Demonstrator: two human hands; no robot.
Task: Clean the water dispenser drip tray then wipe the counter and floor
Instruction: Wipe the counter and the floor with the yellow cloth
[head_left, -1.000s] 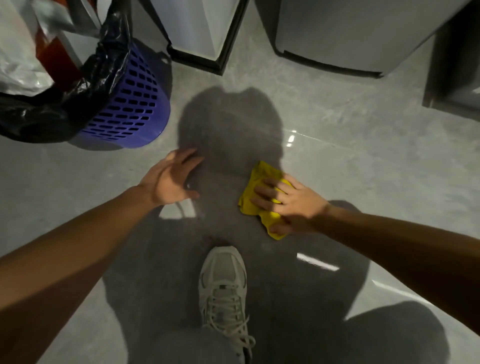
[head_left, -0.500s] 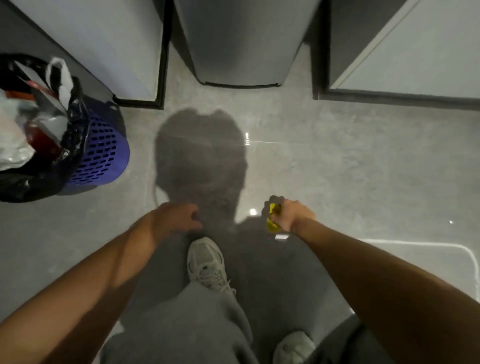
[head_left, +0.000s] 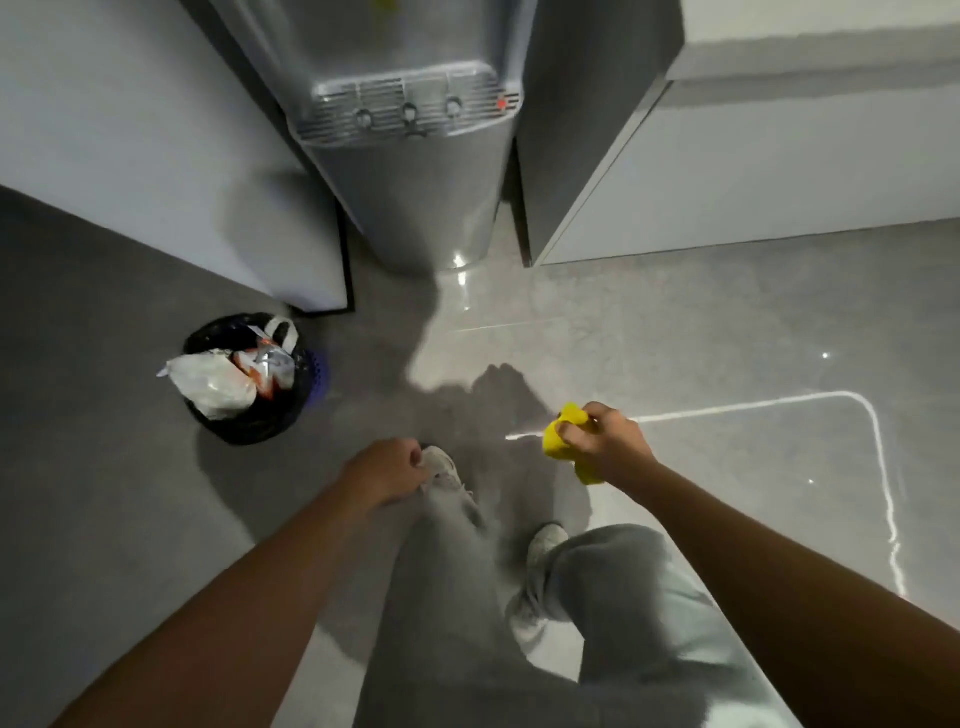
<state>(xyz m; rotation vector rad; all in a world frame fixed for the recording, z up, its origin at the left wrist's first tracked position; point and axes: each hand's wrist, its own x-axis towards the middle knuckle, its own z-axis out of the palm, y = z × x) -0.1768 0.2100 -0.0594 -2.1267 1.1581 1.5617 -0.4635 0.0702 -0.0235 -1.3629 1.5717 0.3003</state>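
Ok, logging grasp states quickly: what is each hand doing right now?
Left hand: closed in a loose fist, nothing visible in it.
Right hand: closed on the yellow cloth, held clear of the floor.

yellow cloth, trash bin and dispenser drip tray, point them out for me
yellow cloth (head_left: 560, 437): head view, bunched part beside the fingers
trash bin (head_left: 317, 368): head view, purple side wall
drip tray (head_left: 405, 106): head view, middle of the grille

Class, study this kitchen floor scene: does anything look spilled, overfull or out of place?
The purple bin left of the water dispenser is overfull; a white bag bulges above its rim. No spill shows on the floor.
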